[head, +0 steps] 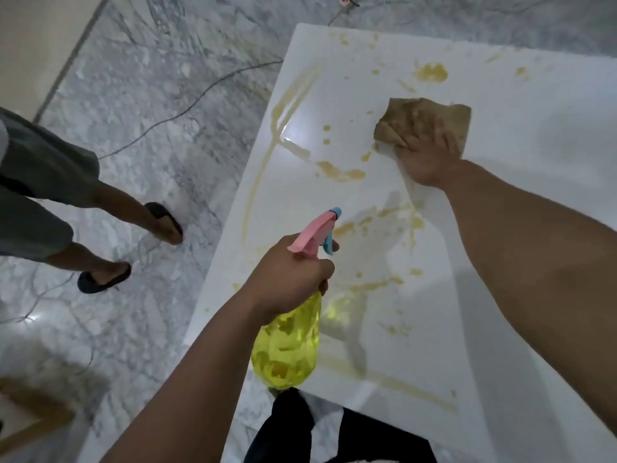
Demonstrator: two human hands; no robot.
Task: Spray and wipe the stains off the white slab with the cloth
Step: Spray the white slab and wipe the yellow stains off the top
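Left hand (290, 272) gripping yellow spray bottle (287, 349) above stained slab (500, 295). Right hand (424, 155), fingers spread flat, pressing brown cloth (420, 118) onto slab.

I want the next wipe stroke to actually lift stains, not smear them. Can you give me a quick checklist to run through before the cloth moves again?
1. Cloth under control: ok. The right hand presses flat on the brown cloth.
2. Cloth flat on the white slab: ok.
3. Cloth clean enough: not ok, it looks brown all over.
4. Spray bottle ready: ok. The left hand grips its neck, nozzle aimed over the slab.
5. Stains wetted ahead of the cloth: cannot tell; the yellow smears to the cloth's left show no clear spray.
6. Liquid left in the bottle: cannot tell through the yellow plastic.
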